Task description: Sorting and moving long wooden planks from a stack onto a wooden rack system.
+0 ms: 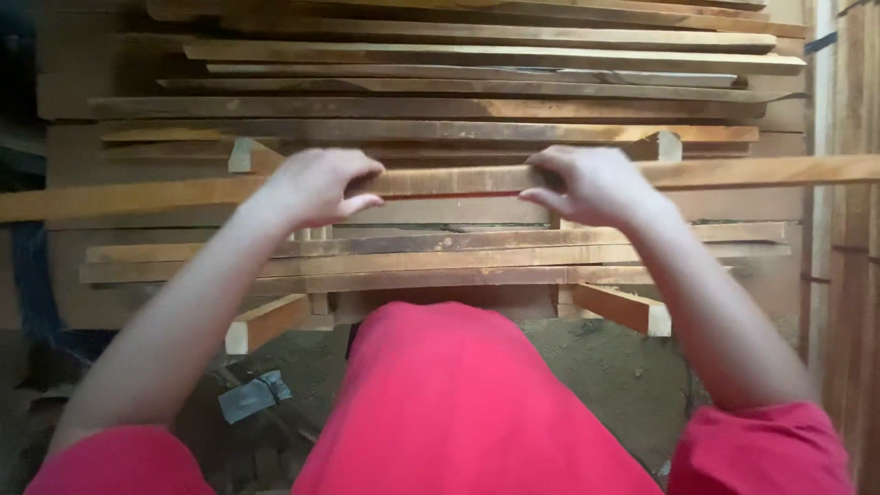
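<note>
Gripping a long thin wooden plank [449, 180] across the middle of the frame, the left hand [316, 186] and right hand [591, 185] are clenching around its edge, spaced apart to balance it level before the stacked boards [440, 110] behind.

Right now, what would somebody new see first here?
Two bare hands, the left hand and right hand, both grip one long plank that runs across the middle of the view. Behind it a tall stack of planks fills the back, laid flat with small wooden spacers between layers. Low in front, the person's bright red clothing stands out over the dirt floor.
</note>
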